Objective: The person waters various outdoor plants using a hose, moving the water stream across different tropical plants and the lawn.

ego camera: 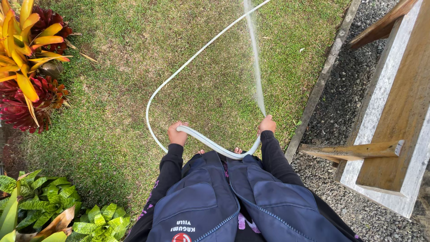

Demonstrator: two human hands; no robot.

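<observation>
Grass lawn (134, 89); both hands, left hand (177, 133), right hand (267, 124), clamp hose (215, 147), nozzle end pointing forward.

Short green grass lawn (125, 89) carries a thin white rubber hose (179, 71), looping across it w/ a wide bend. Grey concrete edging strip (322, 80) bounds lawn on one side; dark grey gravel bed (354, 58) lies just beyond.
</observation>
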